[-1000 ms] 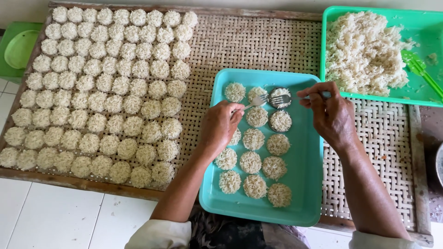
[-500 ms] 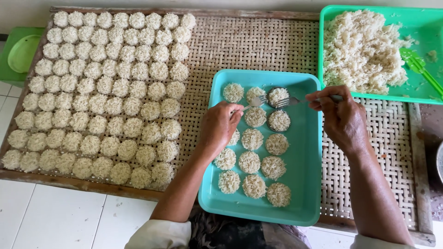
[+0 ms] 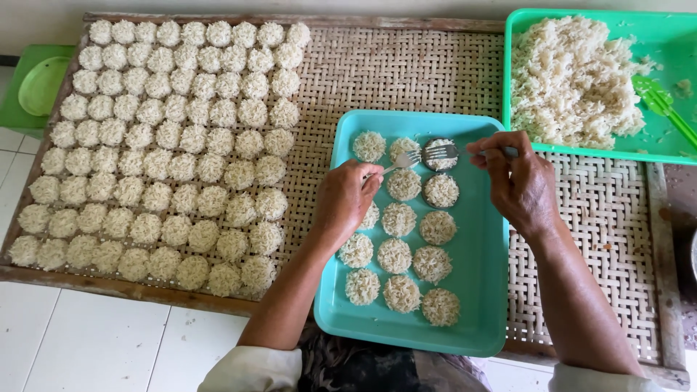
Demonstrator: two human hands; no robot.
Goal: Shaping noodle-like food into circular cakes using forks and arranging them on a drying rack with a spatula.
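A teal tray (image 3: pixel 479 297) lies on a woven bamboo mat (image 3: pixel 392 72) and holds several round noodle patties (image 3: pixel 396 254). My left hand (image 3: pixel 345 199) is over the tray's left side, gripping a fork (image 3: pixel 401 161) whose tines point at a small round metal mould (image 3: pixel 440 154) filled with noodles at the tray's top. My right hand (image 3: pixel 517 181) is over the tray's right edge, gripping a second fork (image 3: pixel 444 152) with its tines on that mould.
Many round noodle patties (image 3: pixel 167 145) sit in rows on the left of the mat. A green tray (image 3: pixel 675 138) at the top right holds a heap of loose noodles (image 3: pixel 573 80) and a green utensil (image 3: pixel 664 101). A green lid (image 3: pixel 40 83) lies at far left.
Both hands stay over the teal tray's top. The fork tines have shifted slightly around the mould, and the mould now shows noodles inside.
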